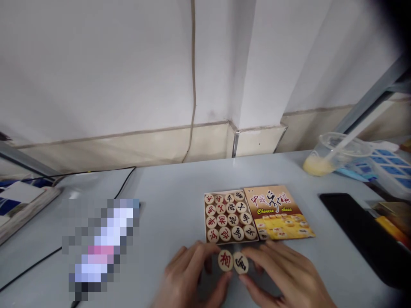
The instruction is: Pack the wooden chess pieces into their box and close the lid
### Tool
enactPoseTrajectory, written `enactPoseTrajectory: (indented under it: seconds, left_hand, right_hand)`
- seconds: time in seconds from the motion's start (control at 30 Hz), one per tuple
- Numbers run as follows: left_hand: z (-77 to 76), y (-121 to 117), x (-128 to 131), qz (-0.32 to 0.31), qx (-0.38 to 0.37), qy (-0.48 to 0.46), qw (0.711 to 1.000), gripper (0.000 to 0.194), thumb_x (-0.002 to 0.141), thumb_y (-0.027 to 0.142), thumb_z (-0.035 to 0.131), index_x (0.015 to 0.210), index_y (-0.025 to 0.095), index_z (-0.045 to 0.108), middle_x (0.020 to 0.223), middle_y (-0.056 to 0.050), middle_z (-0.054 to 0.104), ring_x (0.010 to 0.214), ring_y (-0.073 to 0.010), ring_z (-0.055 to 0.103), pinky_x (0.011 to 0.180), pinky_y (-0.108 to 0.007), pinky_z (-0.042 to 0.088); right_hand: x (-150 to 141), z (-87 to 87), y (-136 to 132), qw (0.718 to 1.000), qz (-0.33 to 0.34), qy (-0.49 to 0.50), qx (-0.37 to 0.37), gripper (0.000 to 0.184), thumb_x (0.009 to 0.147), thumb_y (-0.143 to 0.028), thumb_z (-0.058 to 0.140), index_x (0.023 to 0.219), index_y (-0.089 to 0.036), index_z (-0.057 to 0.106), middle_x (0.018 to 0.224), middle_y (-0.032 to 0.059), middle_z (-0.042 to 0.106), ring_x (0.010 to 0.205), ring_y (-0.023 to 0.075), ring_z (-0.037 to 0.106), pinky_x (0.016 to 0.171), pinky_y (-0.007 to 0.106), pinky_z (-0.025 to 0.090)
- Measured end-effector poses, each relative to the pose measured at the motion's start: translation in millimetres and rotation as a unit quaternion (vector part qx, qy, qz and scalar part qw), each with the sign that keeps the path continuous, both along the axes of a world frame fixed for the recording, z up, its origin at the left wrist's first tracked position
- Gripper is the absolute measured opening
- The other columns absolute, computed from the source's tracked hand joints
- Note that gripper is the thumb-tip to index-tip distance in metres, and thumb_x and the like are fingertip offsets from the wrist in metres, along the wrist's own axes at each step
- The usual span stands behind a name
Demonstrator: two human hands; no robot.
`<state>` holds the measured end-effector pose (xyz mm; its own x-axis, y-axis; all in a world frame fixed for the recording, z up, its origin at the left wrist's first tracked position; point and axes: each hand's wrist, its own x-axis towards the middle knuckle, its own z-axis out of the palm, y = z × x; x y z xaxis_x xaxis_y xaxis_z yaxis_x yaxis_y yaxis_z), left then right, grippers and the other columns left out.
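My left hand point(188, 276) pinches a round wooden chess piece with a red character point(225, 260) between thumb and fingers. My right hand point(282, 273) pinches a second piece with a black character point(240, 262). The two pieces are held side by side, faces up, just in front of an open box of Chinese chess pieces point(230, 216). The box holds several round pieces in rows. Its printed lid point(278, 211) lies next to it on the right.
A black phone or tablet point(359, 231) lies at the right. A tilted plastic cup with yellow liquid point(334, 156) and blue-white packets point(385, 164) sit at the back right. A black cable point(96, 201) crosses the left side. Books point(19, 205) lie at the far left.
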<state>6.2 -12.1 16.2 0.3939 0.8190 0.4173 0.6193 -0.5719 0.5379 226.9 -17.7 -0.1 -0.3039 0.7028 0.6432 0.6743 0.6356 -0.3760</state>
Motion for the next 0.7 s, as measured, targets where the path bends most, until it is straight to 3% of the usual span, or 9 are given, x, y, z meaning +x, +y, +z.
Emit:
enactPoseTrajectory:
  seconds: [0.13,0.3,0.4,0.57,0.7]
  left_hand:
    - [21.8,32.6,3.8,0.001,0.031,-0.009,0.999,0.021,0.091,0.022,0.065,0.11,0.023,0.055,0.079,0.002,0.063,0.064,-0.0128,0.058,0.056,-0.024,0.048]
    - [22.7,75.2,7.9,-0.02,0.047,-0.026,0.998,0.019,0.091,0.028,0.07,0.105,0.021,0.058,0.079,0.002,0.062,0.063,-0.011,0.053,0.057,-0.023,0.045]
    - [13.7,83.6,8.5,-0.026,0.033,-0.063,0.997,0.019,0.093,0.026,0.068,0.11,0.02,0.061,0.08,0.002,0.062,0.063,-0.0098,0.053,0.058,-0.022,0.046]
    - [-1.2,76.0,5.3,-0.035,0.016,-0.095,0.995,0.026,0.095,0.022,0.067,0.12,0.022,0.064,0.087,-0.002,0.064,0.067,-0.011,0.056,0.06,-0.024,0.049]
    - [-4.0,72.7,4.3,-0.034,0.0,-0.102,0.994,0.027,0.094,0.02,0.067,0.121,0.023,0.066,0.088,-0.002,0.065,0.067,-0.0115,0.056,0.06,-0.024,0.05]
  right_hand:
    - [5.6,25.7,32.0,0.999,0.02,-0.014,0.037,0.02,0.091,-0.018,0.067,0.11,-0.017,0.063,0.087,0.0015,0.071,0.079,0.0152,0.065,0.077,0.03,0.051]
    - [8.9,42.9,76.4,0.992,0.015,-0.068,0.105,0.018,0.09,-0.021,0.069,0.107,-0.016,0.063,0.085,0.0006,0.07,0.075,0.0137,0.061,0.073,0.03,0.049]
    - [8.3,38.3,86.9,0.991,0.003,-0.074,0.111,0.017,0.09,-0.02,0.069,0.105,-0.016,0.063,0.082,0.0005,0.069,0.072,0.0138,0.06,0.068,0.03,0.048]
    - [8.4,17.7,82.4,0.992,0.028,-0.054,0.109,0.025,0.088,-0.016,0.071,0.112,-0.013,0.062,0.094,0.0041,0.073,0.086,0.0156,0.066,0.086,0.032,0.054]
    - [9.4,10.4,80.1,0.995,0.026,-0.053,0.084,0.03,0.09,-0.015,0.068,0.119,-0.015,0.061,0.1,0.005,0.074,0.093,0.0178,0.069,0.089,0.034,0.055]
